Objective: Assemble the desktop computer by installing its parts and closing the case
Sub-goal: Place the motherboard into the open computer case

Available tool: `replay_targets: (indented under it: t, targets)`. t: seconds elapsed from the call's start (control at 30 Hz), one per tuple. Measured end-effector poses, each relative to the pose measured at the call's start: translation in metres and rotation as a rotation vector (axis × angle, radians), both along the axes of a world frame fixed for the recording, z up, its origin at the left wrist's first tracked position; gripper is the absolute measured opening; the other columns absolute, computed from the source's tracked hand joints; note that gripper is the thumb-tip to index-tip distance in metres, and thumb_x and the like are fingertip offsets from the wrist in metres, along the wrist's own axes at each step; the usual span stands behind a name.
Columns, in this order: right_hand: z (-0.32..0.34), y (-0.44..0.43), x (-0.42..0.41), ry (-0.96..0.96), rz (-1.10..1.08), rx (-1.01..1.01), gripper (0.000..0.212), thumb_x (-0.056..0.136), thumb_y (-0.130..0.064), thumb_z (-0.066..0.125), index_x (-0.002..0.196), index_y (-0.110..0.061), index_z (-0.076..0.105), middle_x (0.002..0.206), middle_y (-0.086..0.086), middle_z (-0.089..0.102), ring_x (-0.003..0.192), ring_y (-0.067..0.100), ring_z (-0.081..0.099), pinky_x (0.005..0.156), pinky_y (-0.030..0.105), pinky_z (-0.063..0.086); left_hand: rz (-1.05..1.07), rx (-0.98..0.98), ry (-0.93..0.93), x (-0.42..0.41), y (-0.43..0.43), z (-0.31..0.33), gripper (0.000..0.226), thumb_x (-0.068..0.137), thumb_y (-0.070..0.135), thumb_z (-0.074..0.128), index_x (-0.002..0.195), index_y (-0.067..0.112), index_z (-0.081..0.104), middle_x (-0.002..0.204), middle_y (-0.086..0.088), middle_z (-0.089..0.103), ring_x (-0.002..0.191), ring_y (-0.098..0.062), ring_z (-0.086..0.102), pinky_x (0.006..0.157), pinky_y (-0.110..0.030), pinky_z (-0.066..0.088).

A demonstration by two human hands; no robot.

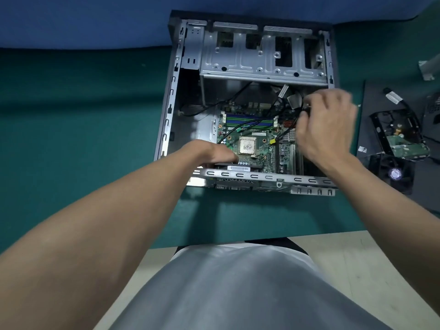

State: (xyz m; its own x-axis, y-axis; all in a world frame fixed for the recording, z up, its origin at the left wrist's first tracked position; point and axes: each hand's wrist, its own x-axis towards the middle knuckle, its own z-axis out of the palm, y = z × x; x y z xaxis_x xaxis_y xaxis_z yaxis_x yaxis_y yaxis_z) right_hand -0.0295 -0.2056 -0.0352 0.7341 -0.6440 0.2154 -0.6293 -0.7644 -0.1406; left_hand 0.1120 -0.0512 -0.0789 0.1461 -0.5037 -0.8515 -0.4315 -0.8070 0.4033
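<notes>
Green mat (71, 115) covers the bench under a blue backdrop, and the open case (167, 115) lies flat on it, board (262, 151) facing up. Judging by looks, the case is heavy, stiff sheet steel with sharp edges, best steadied by its walls; the board is fragile and should not be leaned on. The cables (282, 107) at the board's far right corner are thin and limp, better held near the plug than by the wire. The right hand (326, 120), blurred, has its fingers curled on those cables. The left hand (214, 152) rests with fingers fairly straight on a black part at the near wall, gripping nothing visible. A drive (402, 136) waits on the right, outside the case
</notes>
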Motion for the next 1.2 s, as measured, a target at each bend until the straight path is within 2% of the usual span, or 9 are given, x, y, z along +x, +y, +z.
replay_targets:
  t: [0.07, 0.17, 0.37, 0.5, 0.73, 0.9, 0.97, 1.03, 1.2]
  targets:
    - [-0.005, -0.014, -0.01, 0.087, -0.17, -0.026, 0.043, 0.088, -0.017, 0.051, 0.127, -0.003, 0.044, 0.142, 0.024, 0.035, 0.13, 0.043, 0.03, 0.102, 0.053, 0.029, -0.022, 0.021, -0.005, 0.0, -0.005, -0.001, 0.032, 0.1, 0.035, 0.037, 0.113, 0.011, 0.053, 0.102, -0.006, 0.054, 0.086, -0.021, 0.051, 0.075, -0.035, 0.047]
    - [-0.012, -0.022, -0.01, 0.134, -0.273, 0.247, 0.061, 0.089, -0.008, 0.052, 0.142, -0.013, 0.024, 0.139, 0.031, 0.032, 0.11, 0.049, 0.048, 0.09, 0.057, 0.043, -0.038, 0.038, -0.02, -0.003, -0.013, -0.007, 0.03, 0.1, 0.038, 0.04, 0.109, 0.013, 0.054, 0.097, -0.004, 0.052, 0.082, -0.019, 0.053, 0.075, -0.035, 0.049]
    - [-0.011, -0.031, -0.01, 0.023, -0.238, 0.323, 0.071, 0.081, 0.007, 0.057, 0.142, -0.012, 0.028, 0.114, 0.029, 0.053, 0.089, 0.041, 0.059, 0.079, 0.052, 0.055, -0.107, 0.083, -0.147, -0.008, -0.023, -0.014, 0.053, 0.097, 0.046, 0.046, 0.131, 0.005, 0.051, 0.138, -0.013, 0.049, 0.113, -0.026, 0.052, 0.098, -0.037, 0.042]
    - [-0.009, -0.034, -0.008, 0.015, -0.186, 0.379, 0.069, 0.083, 0.009, 0.055, 0.144, -0.008, 0.03, 0.114, 0.026, 0.054, 0.09, 0.038, 0.06, 0.079, 0.048, 0.056, -0.115, 0.129, -0.174, -0.011, -0.024, -0.02, 0.051, 0.1, 0.042, 0.041, 0.132, 0.004, 0.05, 0.14, -0.014, 0.048, 0.117, -0.024, 0.051, 0.104, -0.035, 0.038]
    - [-0.006, -0.052, 0.01, -0.027, -0.083, 0.42, 0.07, 0.083, 0.008, 0.058, 0.145, -0.009, 0.029, 0.109, 0.02, 0.057, 0.093, 0.033, 0.059, 0.078, 0.038, 0.051, -0.035, 0.163, -0.255, -0.011, -0.031, -0.027, 0.044, 0.102, 0.028, 0.037, 0.133, -0.002, 0.044, 0.14, -0.019, 0.045, 0.121, -0.029, 0.049, 0.096, -0.035, 0.038]
    - [-0.008, -0.081, 0.006, -0.183, -0.051, 0.61, 0.052, 0.096, -0.019, 0.053, 0.144, -0.012, 0.032, 0.085, 0.002, 0.056, 0.078, 0.022, 0.054, 0.07, 0.032, 0.04, -0.064, 0.231, -0.257, -0.004, -0.029, -0.037, 0.042, 0.1, 0.037, 0.041, 0.124, 0.005, 0.057, 0.131, -0.013, 0.055, 0.114, -0.028, 0.054, 0.094, -0.033, 0.041]
    - [-0.012, -0.106, -0.009, -0.282, -0.103, 0.815, 0.044, 0.099, -0.031, 0.047, 0.139, -0.013, 0.041, 0.081, 0.0, 0.062, 0.072, 0.018, 0.059, 0.075, 0.034, 0.047, -0.021, 0.229, -0.27, 0.001, -0.026, -0.046, 0.047, 0.093, 0.049, 0.05, 0.12, 0.012, 0.062, 0.128, -0.012, 0.059, 0.114, -0.03, 0.056, 0.095, -0.037, 0.043]
    - [-0.023, -0.131, -0.031, -0.346, -0.213, 0.879, 0.031, 0.098, -0.026, 0.048, 0.124, -0.01, 0.056, 0.091, 0.006, 0.069, 0.081, 0.024, 0.068, 0.087, 0.042, 0.052, -0.003, 0.233, -0.266, 0.006, -0.024, -0.057, 0.051, 0.087, 0.058, 0.054, 0.113, 0.016, 0.065, 0.123, -0.011, 0.062, 0.109, -0.029, 0.059, 0.092, -0.037, 0.045]
    - [-0.055, -0.152, -0.078, -0.112, -0.219, 0.705, 0.023, 0.093, -0.012, 0.051, 0.109, -0.013, 0.067, 0.101, 0.007, 0.071, 0.101, 0.031, 0.061, 0.095, 0.041, 0.048, 0.006, 0.29, -0.31, 0.013, -0.019, -0.084, 0.061, 0.075, 0.072, 0.053, 0.104, 0.019, 0.068, 0.116, -0.008, 0.065, 0.101, -0.027, 0.062, 0.088, -0.04, 0.049]
